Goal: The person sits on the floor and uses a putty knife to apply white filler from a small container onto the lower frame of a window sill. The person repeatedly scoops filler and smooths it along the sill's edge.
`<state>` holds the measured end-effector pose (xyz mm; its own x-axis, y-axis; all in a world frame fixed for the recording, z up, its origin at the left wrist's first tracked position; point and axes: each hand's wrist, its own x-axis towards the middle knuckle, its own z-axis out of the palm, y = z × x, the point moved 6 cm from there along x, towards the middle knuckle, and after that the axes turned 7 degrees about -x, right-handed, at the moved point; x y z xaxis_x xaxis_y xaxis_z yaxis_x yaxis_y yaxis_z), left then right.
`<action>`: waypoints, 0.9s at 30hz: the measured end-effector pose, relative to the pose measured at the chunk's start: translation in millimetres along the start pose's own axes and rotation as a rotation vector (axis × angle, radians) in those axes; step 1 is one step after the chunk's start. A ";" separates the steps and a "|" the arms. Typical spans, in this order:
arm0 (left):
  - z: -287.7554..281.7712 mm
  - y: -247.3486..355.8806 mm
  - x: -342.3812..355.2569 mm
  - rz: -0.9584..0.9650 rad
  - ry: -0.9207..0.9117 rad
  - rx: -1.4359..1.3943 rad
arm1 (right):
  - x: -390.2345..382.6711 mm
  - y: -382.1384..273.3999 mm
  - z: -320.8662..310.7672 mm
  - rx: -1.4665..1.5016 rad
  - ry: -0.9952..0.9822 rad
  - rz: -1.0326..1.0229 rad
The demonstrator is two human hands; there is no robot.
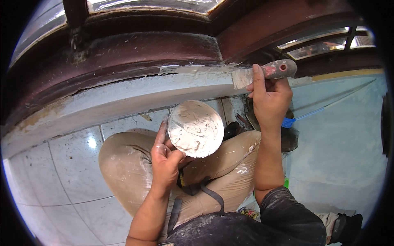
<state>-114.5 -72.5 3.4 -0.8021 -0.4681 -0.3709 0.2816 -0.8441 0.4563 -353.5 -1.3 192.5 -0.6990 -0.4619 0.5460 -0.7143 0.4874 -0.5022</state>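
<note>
Putty knife (280, 69), one, mottled grey and red handle with a hole at the butt: in the right hand (271, 93), fingers closed round the handle, thumb laid along it toward the blade (242, 78). Long axis roughly crosswise, blade to the left, butt to the right and slightly raised; blade set over the pale ledge (164, 89), contact not possible to tell. Tub (221, 137), one, round, white, holding whitish paste (199, 129): gripped by the left hand (165, 163) at its left and near side, mouth turned up, above the crossed legs in tan trousers (121, 158). Relation of note: the tub lies to the left of the right hand and nearer the body, the blade end facing that side; the left hand is the nearer to the tub, the right to the ledge. Beyond the ledge, a dark red-brown window frame (156, 53), its lower rail close behind the blade and the likeliest obstruction on that side. Also present: white floor tiles (76, 168); a blue plastic piece (288, 122) with a thin rod, right of the right wrist; dark objects (232, 129) beside the tub, partly hidden, kind uncertain; a pale blue wall (336, 139) at far right.
</note>
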 end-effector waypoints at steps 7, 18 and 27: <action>-0.5 -2.6 1.9 0.029 -0.026 -0.079 | 0.0 -22.0 19.3 -0.146 -0.023 -0.140; 0.3 -4.6 1.4 0.030 -0.044 -0.163 | -20.0 -68.4 49.7 -0.156 -0.008 -0.267; -1.7 -4.1 2.3 0.039 -0.055 -0.151 | -27.1 -105.3 69.5 -0.090 -0.025 -0.268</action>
<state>-116.5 -70.6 -0.7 -0.8157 -0.4895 -0.3082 0.3858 -0.8573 0.3408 -261.7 -91.6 184.0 -0.4870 -0.6010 0.6338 -0.8687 0.4087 -0.2800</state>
